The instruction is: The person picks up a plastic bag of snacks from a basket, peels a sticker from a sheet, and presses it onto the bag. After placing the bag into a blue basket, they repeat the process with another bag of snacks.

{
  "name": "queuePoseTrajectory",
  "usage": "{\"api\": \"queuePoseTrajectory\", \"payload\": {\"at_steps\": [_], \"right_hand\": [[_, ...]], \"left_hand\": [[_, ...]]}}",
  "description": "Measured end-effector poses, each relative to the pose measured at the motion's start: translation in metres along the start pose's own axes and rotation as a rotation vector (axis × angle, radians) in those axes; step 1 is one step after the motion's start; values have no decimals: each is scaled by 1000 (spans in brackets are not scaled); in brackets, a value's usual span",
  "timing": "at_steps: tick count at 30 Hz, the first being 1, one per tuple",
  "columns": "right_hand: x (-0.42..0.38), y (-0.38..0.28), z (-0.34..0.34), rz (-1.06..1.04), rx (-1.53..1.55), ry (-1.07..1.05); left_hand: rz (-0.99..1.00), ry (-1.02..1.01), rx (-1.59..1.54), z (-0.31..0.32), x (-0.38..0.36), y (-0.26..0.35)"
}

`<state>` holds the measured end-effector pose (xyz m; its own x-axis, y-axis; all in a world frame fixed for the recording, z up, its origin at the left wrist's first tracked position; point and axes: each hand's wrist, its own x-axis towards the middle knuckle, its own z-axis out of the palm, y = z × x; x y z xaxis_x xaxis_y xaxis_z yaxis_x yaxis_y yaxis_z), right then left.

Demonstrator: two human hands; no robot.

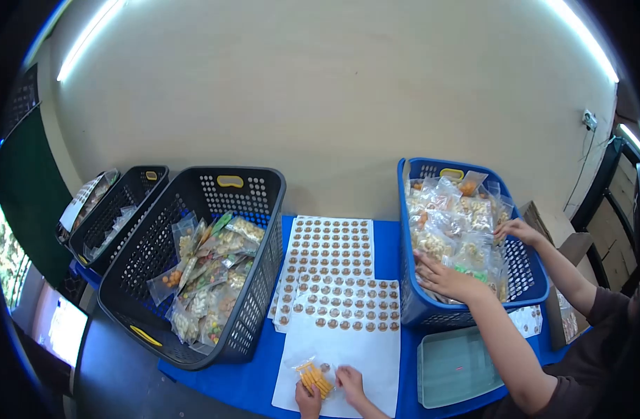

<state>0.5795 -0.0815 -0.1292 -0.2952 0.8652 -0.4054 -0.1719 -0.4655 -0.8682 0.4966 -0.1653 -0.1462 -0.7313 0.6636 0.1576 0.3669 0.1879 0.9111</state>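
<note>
A small clear bag of yellow stick snacks (313, 377) lies on a white sticker sheet (362, 349) at the near table edge. My left hand (307, 402) grips the bag's near end. My right hand (350, 383) pinches its right edge, fingers curled. Rows of round brown stickers (330, 255) cover the sheets beyond the bag.
A black basket (257, 209) of filled snack bags stands on the left, with two more black baskets (135, 188) behind it. On the right, another person's hands (442, 278) reach into a blue basket (467, 311) full of bags. A pale green tray (456, 366) lies in front of it.
</note>
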Motion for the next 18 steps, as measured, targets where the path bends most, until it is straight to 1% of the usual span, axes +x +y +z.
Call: {"api": "queuePoseTrajectory", "payload": {"at_steps": [2,3,6,7,8,9,10,11,12,14,15,18], "right_hand": [[-29,22,-26,56,45,-5],[-37,32,-39,67,82,-15],[-63,10,-69,239,-85,-5],[-62,4,-79,246,-173,-18],[-69,11,-73,-157,33,232],[-74,1,-78,-163,-23,256],[-74,-14,-84,-174,-78,273],[-77,-28,-85,-194,-69,284],[-76,-41,-83,-220,-55,293],[-78,-65,-73,-301,-80,313],[-77,-77,-69,-348,-94,320],[-77,-95,-55,-419,17,268]], "left_hand": [[14,13,-47,0,1,4],[-17,22,-177,3,0,-4],[-39,39,-383,6,3,-3],[-95,-6,-282,4,6,-21],[-154,-57,-78,2,7,-40],[-196,-37,-162,0,10,-35],[-250,-104,-237,2,15,-50],[-302,-168,-307,0,16,-63],[-378,-233,-337,-7,17,-55],[-518,-357,-402,-20,34,-17],[-491,-389,-392,-23,38,-4],[-420,-470,-363,-27,40,25]]}}
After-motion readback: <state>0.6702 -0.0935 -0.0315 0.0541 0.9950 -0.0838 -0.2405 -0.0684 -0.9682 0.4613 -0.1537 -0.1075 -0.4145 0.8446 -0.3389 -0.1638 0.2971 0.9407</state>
